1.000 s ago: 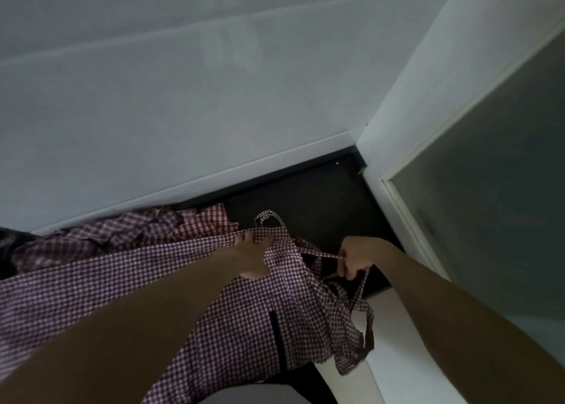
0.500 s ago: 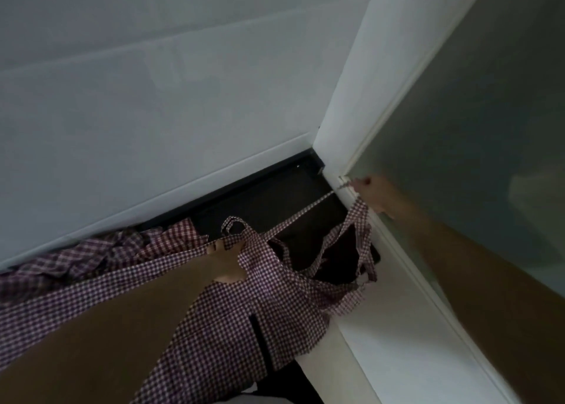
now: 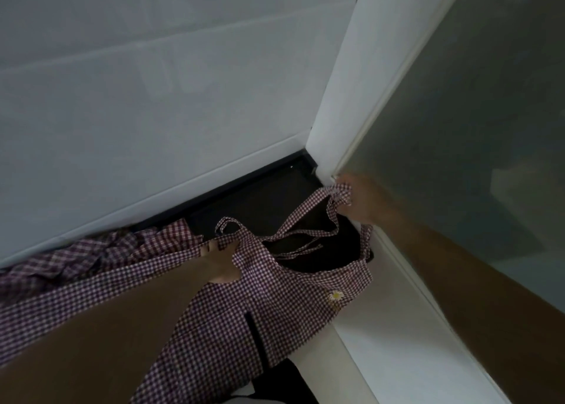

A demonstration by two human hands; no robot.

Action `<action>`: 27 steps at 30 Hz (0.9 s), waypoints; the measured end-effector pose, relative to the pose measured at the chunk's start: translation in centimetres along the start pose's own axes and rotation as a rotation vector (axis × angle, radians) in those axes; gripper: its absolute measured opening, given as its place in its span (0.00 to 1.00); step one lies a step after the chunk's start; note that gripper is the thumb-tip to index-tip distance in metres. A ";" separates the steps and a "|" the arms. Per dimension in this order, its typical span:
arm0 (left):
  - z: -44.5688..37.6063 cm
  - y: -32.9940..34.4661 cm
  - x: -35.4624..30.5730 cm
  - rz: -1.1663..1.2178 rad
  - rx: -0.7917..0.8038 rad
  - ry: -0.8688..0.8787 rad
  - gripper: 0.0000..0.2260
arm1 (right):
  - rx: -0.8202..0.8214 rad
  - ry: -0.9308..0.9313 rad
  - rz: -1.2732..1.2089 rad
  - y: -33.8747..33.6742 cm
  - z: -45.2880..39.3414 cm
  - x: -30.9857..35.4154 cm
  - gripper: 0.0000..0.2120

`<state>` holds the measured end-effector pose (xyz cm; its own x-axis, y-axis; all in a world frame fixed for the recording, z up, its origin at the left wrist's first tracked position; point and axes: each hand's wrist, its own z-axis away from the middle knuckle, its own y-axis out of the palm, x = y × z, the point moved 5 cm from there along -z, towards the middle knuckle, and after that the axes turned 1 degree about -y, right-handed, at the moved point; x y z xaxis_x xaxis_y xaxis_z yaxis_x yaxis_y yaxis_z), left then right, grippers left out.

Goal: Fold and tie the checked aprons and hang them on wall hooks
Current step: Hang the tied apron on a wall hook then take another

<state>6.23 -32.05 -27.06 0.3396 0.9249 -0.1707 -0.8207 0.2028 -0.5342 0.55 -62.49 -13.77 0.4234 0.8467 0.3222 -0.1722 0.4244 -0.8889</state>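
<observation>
A maroon-and-white checked apron is spread across the lower middle of the view, with a small daisy patch near its right corner. My left hand grips the apron's upper left edge just below a strap loop. My right hand holds a bunched strap end and a corner of the apron up against the white wall corner. Two thin ties hang slack between my hands. A second checked apron lies crumpled at the left behind my forearm.
A dark surface lies under the aprons, against a pale wall. A white corner post and a frosted glass panel stand on the right. A white ledge runs along the lower right.
My right hand has pulled the strap up and to the right toward the wall corner, drawing the apron's right side out wider. My left hand keeps its grip on the upper edge.
</observation>
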 end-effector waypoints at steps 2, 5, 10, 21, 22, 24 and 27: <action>0.1 -0.2 0.2 0.044 -0.036 -0.017 0.41 | 0.015 0.043 0.145 1.6 0.2 0.0 0.30; 0.2 0.1 0.7 0.052 0.016 -0.050 0.42 | -0.034 0.075 0.266 3.6 0.5 0.7 0.30; 0.2 -0.1 0.8 0.155 -0.019 -0.065 0.42 | 0.188 -0.167 0.265 9.7 -0.5 2.1 0.44; -1.8 -0.5 2.3 0.350 -0.041 -0.170 0.44 | 0.187 0.128 0.208 11.4 -2.6 -2.9 0.14; -2.1 -0.4 2.3 0.375 -0.045 -0.175 0.45 | 0.175 0.165 0.169 11.0 -2.8 -2.6 0.11; -2.1 -0.8 2.4 0.412 -0.067 -0.172 0.45 | 0.104 0.243 0.029 10.3 -3.1 -1.6 0.08; -1.9 -1.9 2.3 0.429 -0.178 -0.204 0.40 | -0.029 0.205 -0.103 9.4 -3.8 1.0 0.22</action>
<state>9.45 -30.91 -28.05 -0.1222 0.9604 -0.2505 -0.7697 -0.2510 -0.5870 2.71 -58.89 -23.09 0.6102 0.7147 0.3418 -0.0936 0.4935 -0.8647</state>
